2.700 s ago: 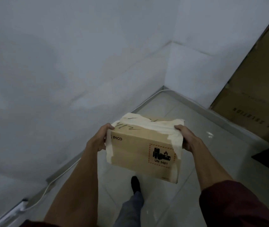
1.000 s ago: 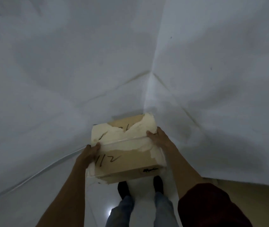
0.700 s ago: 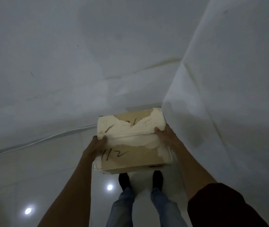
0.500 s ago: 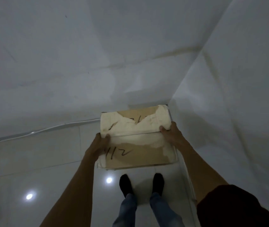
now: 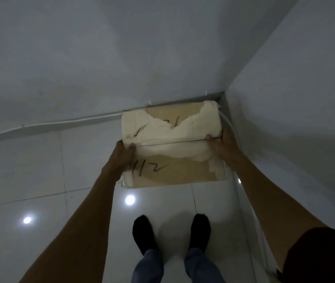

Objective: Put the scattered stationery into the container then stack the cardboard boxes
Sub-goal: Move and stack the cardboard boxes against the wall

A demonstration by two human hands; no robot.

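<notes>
A brown cardboard box (image 5: 174, 172) with torn pale tape and "112" written on its top sits low in the corner of the room, its far side at the wall. My left hand (image 5: 121, 158) grips its left edge with the thumb on top. My right hand (image 5: 222, 146) grips its right edge, thumb over the flap seam. Whether it rests on the floor or on another box beneath, I cannot tell. No stationery or container is in view.
White walls meet in a corner (image 5: 223, 94) just behind the box. A white cable (image 5: 60, 121) runs along the skirting on the left. Glossy floor tiles (image 5: 29, 180) reflect ceiling lights. My feet in dark socks (image 5: 145, 233) stand just behind the box.
I carried the box from chest height into the corner and lowered it down toward the floor against the walls. Both hands have kept their hold on its sides.
</notes>
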